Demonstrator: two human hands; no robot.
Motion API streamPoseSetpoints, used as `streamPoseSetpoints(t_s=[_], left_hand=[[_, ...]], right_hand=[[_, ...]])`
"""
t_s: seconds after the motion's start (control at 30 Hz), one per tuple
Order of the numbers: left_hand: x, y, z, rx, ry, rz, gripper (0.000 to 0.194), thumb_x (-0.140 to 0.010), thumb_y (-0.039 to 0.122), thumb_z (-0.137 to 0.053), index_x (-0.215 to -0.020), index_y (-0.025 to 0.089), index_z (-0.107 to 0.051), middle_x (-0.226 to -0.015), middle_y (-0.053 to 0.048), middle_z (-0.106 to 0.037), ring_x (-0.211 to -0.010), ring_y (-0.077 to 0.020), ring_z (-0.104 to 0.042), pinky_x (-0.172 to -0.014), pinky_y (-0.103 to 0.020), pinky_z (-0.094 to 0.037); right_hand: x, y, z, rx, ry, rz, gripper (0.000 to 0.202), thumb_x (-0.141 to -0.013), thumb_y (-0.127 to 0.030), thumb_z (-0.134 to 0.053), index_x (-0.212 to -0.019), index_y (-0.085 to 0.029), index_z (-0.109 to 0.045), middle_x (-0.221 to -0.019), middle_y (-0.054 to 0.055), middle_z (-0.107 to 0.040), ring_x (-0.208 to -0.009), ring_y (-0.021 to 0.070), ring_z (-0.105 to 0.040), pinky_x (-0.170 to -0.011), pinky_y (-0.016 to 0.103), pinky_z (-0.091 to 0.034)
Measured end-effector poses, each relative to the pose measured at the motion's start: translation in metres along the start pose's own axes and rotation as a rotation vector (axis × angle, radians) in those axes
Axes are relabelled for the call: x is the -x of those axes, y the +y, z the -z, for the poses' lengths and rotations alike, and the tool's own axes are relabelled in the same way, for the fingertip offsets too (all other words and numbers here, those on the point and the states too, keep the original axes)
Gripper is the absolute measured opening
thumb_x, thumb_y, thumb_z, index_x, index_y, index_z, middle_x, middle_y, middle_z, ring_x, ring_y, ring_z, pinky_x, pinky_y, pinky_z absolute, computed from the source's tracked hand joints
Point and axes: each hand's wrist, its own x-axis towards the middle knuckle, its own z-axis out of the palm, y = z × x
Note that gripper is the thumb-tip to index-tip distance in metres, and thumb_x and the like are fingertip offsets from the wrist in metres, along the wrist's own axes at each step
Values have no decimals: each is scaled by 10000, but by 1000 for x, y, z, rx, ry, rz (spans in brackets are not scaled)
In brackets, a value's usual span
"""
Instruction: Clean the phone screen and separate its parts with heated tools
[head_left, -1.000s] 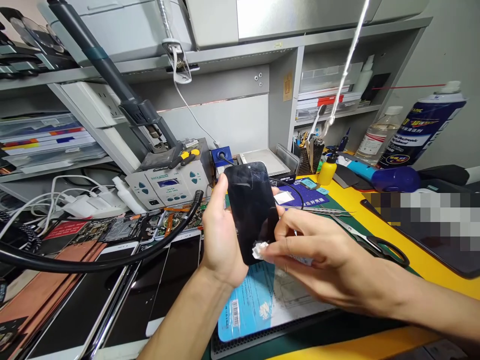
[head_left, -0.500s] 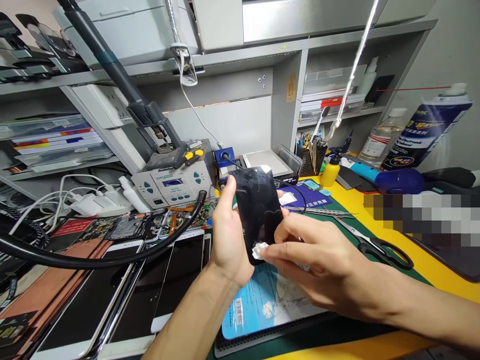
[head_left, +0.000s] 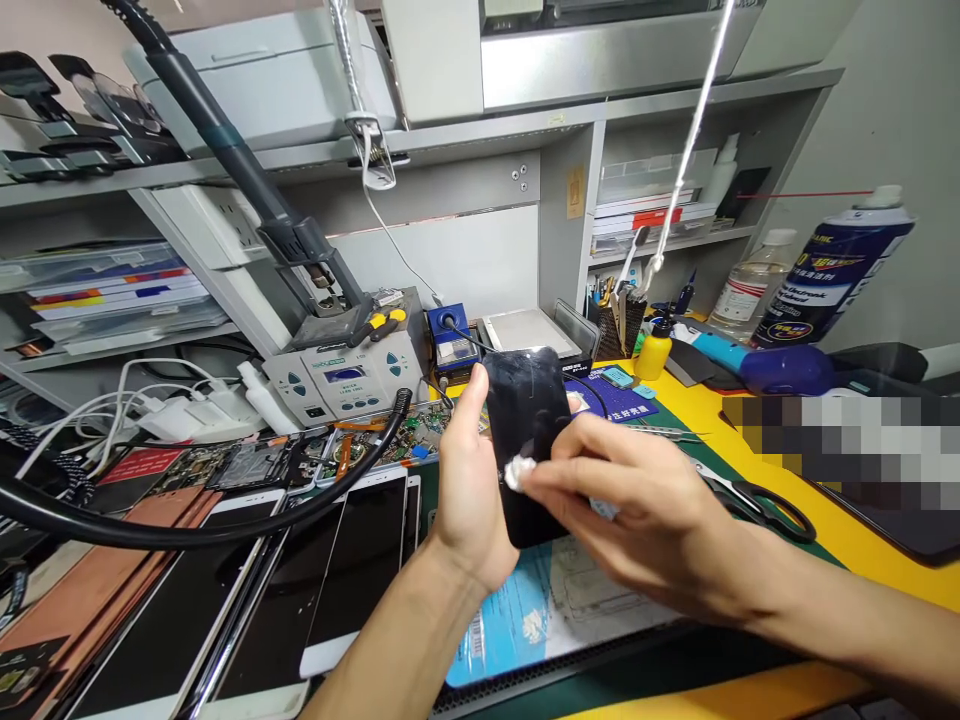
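My left hand grips a black smartphone by its edges, the thumb along the left side and a fingertip showing at the right. The phone's dark glossy face is tilted up toward me and has smudges on it. In a pinch between thumb and fingers, my right hand holds a crumpled white tissue against the phone's lower left face. Beneath both hands lies a blue and white package with another white scrap on it.
Several phones and circuit boards lie at left, crossed by a thick black hose. Behind stands a rework station. Scissors, a yellow bottle and a spray can are at right.
The tissue has moved up the phone's face, from near its bottom edge toward the left side. The phone sits slightly lower and further right in view, still in my left hand.
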Motion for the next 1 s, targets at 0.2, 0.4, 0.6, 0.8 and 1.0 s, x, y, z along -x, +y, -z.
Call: streamPoseSetpoints(t_s=[0.2, 0.4, 0.6, 0.8, 1.0], left_hand=[[-2, 1, -1, 6, 24, -11, 492, -925, 547, -509, -1122, 151, -725, -943, -87, -766, -918, -279, -730, -821, -383, -572], [-1, 0, 1, 9, 27, -9, 470, -901, 541, -551, -1095, 154, -732, -942, -80, -766, -909, -274, -730, -814, -376, -575], [0, -3, 1, 2, 44, -54, 446, -901, 533, -560, -1084, 166, -735, -927, -68, -766, -908, -264, -730, -821, -365, -574], [0, -1, 1, -1, 93, -67, 528, -875, 624, -560, -1047, 160, -744, -931, -74, -764, -881, -266, -732, -807, -365, -577], [3, 2, -2, -75, 143, -107, 581, -905, 624, -490, -1000, 115, -753, -858, -96, -747, -709, -217, -708, -673, -316, -570]], right_hand=[[-2, 0, 0, -16, -25, 26, 183, -906, -40, -614, -985, -80, -774, -778, 72, -605, -646, 141, -517, -558, 274, -410], [0, 2, -2, -35, -69, 2, 162, -911, -63, -623, -993, -114, -752, -816, 63, -617, -680, 141, -543, -580, 269, -426], [-1, 0, -2, -110, -41, -6, 171, -919, -55, -612, -1005, -85, -756, -805, 68, -609, -683, 141, -545, -585, 269, -434], [-2, -4, -3, -111, -13, -38, 179, -918, -61, -612, -1013, -102, -758, -798, 56, -604, -684, 135, -550, -585, 258, -437], [-3, -10, -4, -160, -51, -48, 188, -915, -52, -605, -1011, -107, -756, -775, 46, -589, -663, 135, -530, -572, 261, -420]])
